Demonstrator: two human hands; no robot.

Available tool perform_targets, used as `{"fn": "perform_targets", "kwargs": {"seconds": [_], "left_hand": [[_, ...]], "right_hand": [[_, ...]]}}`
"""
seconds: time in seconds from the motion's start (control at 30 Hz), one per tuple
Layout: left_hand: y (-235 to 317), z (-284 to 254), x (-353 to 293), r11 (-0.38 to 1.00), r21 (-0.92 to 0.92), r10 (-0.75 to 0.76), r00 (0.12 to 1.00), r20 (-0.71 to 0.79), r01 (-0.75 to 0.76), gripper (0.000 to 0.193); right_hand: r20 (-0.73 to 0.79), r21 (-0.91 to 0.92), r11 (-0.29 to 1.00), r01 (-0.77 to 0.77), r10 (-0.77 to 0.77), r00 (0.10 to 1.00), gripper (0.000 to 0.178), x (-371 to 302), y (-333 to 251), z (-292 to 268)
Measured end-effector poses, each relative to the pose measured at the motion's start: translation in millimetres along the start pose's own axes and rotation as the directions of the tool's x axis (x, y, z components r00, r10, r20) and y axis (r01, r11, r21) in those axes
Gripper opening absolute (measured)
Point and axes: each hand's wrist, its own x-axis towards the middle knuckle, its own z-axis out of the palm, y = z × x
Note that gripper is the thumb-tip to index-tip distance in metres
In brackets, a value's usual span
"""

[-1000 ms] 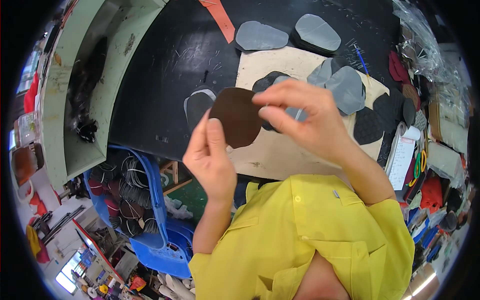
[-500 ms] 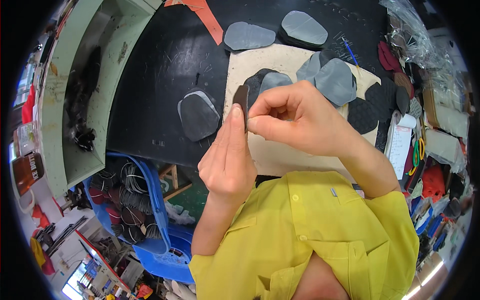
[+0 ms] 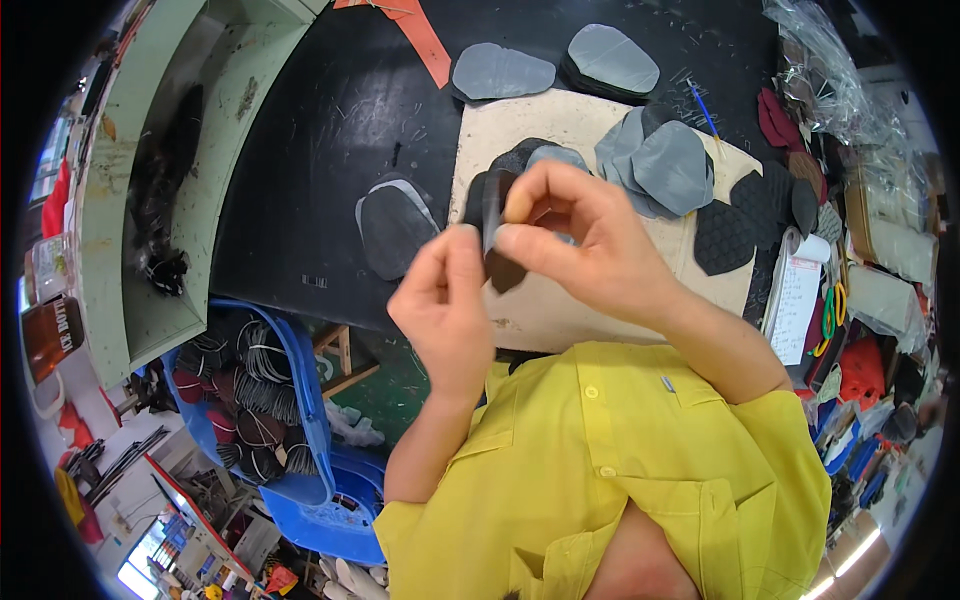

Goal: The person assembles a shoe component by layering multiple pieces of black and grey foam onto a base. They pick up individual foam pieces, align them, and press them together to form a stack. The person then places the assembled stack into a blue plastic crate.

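Over the cream board (image 3: 620, 310), both my hands are raised with fingertips close together. My right hand (image 3: 610, 245) pinches a thin, dark brown rounded piece (image 3: 506, 272) between thumb and forefinger. Beside it, a black piece with a greyish face (image 3: 478, 200) shows just above the fingertips of my left hand (image 3: 440, 310), which are pressed together on its edge. Whether the two are layers of one piece I cannot tell. Behind the hands lie grey rounded pieces (image 3: 672, 168) and black quilted ones (image 3: 724, 237).
Stacks of grey-topped pieces (image 3: 613, 58) stand at the far side of the black table (image 3: 300, 200). Another stack (image 3: 395, 230) lies left of the board. A blue pen (image 3: 703, 105) and a notepad (image 3: 795, 300) are on the right. A blue basket (image 3: 318, 420) of tied bundles stands lower left.
The upright brown piece has turned and spread, so its brown face now hangs below my right fingertips and a black piece shows beside it. My left fingers have curled, the hand lower.
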Motion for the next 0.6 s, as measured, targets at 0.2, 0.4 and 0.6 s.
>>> {"fn": "perform_targets", "kwargs": {"seconds": [0.2,0.4,0.6], "left_hand": [[-19.3,-3.6,7.5,0.970,-0.240,0.004,0.985,-0.172,-0.046,0.011],[13.1,-82.1,43.2,0.974,-0.118,0.173,0.969,-0.178,-0.195,0.012],[49.8,-66.1,43.9,0.996,0.039,0.072,0.984,0.161,-0.079,0.015]], "right_hand": [[-0.221,-0.034,0.990,0.136,-0.140,0.965,0.011,-2.1,7.4,-19.1],[-0.236,-0.144,0.984,0.102,-0.134,0.962,0.013,5.7,-24.7,-89.2],[0.038,-0.299,0.942,-0.149,0.168,0.985,0.017,22.4,11.5,-88.1]]}}
